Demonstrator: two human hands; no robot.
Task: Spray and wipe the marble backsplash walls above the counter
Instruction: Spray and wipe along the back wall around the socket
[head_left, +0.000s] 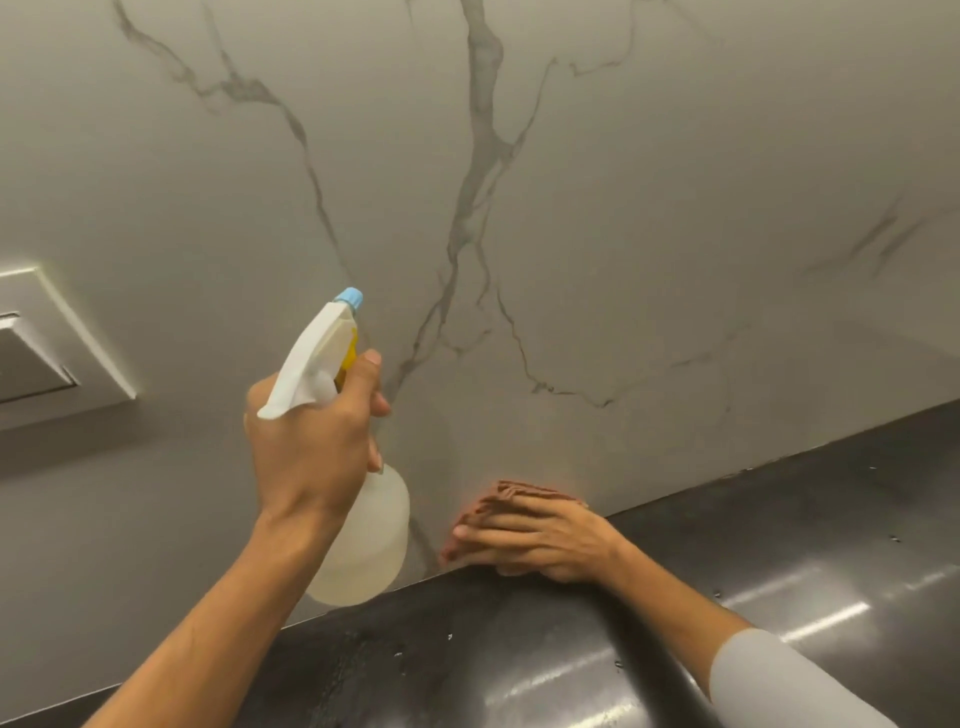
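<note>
Head view, single frame, looking down along both forearms at a wall and counter.

Item: marble backsplash (597, 182), pale with grey veins, filling most of the frame; the task's surface, meeting the counter along a low edge.

Item: spray bottle (363, 530), translucent body, white head, blue nozzle (349, 297) aimed up and at the wall. Held clear of the counter, likely so the mist lands on stone above the cloth's patch.

Item: left hand (311, 447), fingers clenched round the bottle's neck, index finger (366, 364) laid over the yellow trigger, apparently ready to squeeze. No mist is visible.

Item: cloth (524, 493), reddish-brown, bunched, pressed against the backsplash's lowest strip just above the counter edge.

Item: right hand (535, 540), fingers flat and spread over the cloth, pinning it to the wall rather than gripping it; the flat palm probably spreads pressure for wiping. Grey sleeve (779, 680) on that forearm.

Item: counter (779, 545), dark and glossy, with a few droplets.

Item: wall plate (62, 338), white, left of the bottle, well apart from the cloth.
</note>
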